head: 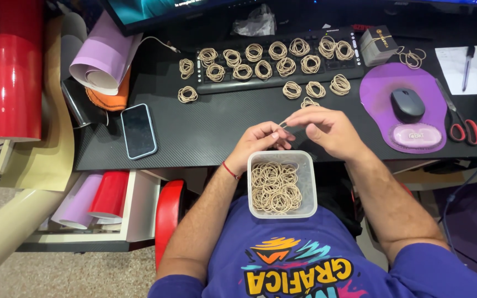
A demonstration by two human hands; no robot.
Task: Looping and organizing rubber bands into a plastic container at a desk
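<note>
Above the clear tub of rubber bands (281,185), I see my left hand (259,143) and right hand (327,128) both pinching a thin tan rubber band (284,124), light, stretchy, likely best gripped by its loop ends.

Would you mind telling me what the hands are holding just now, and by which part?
Both the left hand and right hand pinch a thin tan rubber band between fingertips, one at each end, above the clear container of bands.
</note>
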